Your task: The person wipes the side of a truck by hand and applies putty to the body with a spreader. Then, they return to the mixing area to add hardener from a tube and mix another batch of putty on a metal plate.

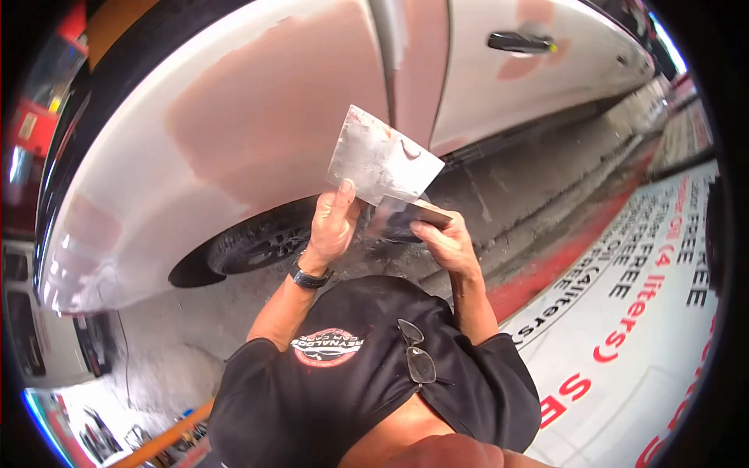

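Head | left hand (331, 226) raised, grip clamping metal spreader (382, 160) | right hand (446, 243) grip pinching dark scraper (407, 216)

Banner (647, 312) reads "FREE", "(4 liters)"; shirt logo (328, 347) (upside down) "REYNALDOS".

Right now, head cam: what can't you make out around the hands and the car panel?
1. Dark blade in the right hand: head view, mostly hidden by the metal spreader and fingers, so its shape is unclear.
2. Wheel: head view, top covered by the fender, right side by the left hand.
3. Banner lettering: head view, cut off by the lens edge.
4. Clutter at bottom left: head view, blurred and too small.
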Motion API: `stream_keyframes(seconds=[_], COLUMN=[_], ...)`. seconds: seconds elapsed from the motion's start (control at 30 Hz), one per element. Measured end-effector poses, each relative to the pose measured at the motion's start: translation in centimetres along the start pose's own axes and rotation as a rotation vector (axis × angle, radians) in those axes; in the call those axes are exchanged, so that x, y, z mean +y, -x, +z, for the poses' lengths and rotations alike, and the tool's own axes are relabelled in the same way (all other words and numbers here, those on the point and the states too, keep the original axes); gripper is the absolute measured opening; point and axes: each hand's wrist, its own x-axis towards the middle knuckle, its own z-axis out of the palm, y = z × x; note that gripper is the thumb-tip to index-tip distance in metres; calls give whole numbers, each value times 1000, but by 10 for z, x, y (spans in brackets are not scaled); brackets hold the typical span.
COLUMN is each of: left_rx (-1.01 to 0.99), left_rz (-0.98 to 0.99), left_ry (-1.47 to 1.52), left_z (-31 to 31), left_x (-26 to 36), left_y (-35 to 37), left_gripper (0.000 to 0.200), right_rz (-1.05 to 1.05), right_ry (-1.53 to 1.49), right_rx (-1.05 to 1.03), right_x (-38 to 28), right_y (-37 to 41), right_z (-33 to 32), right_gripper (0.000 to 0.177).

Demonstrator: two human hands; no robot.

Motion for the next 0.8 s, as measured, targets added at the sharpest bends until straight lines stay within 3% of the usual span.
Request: stream_keyframes(seconds=[0.03, 0.1, 0.2, 0.23, 0.37, 0.47, 0.57, 0.7, 0.8], left_rx=[-108, -42, 31, 43, 95, 82, 40, 94, 252], left_rz=[-47, -83, -59, -51, -156, -186, 2, 198, 46], left_ry=[-27, -137, 180, 229, 246, 145, -340, -719, -860], left_z=[-8, 3, 28, 31, 42, 54, 63, 53, 54], left_x=[-4, -19, -14, -9, 7, 5, 6, 11, 30], left_y=[-4, -8, -29, -36, -52, -57, -56, -54, -50], left_gripper=[36, 34, 33, 34, 34, 30, 37, 49, 52], right_rz=[2, -13, -256, -183, -581, -633, -677, -719, -675], right_ry=[48, 187, 434, 462, 784, 1445, 1813, 1594, 1514], right_rx=[-3, -58, -252, -221, 350, 456, 502, 239, 48], right_x=[-1, -11, -15, -29, -55, -75, -80, -74, -61], right_y=[6, 15, 27, 38, 47, 31, 14, 3, -4], right_z=[-4, -10, -23, -29, -41, -29, -22, -12, -1], right_gripper=[25, 30, 37, 43, 59, 54, 44, 39, 37])
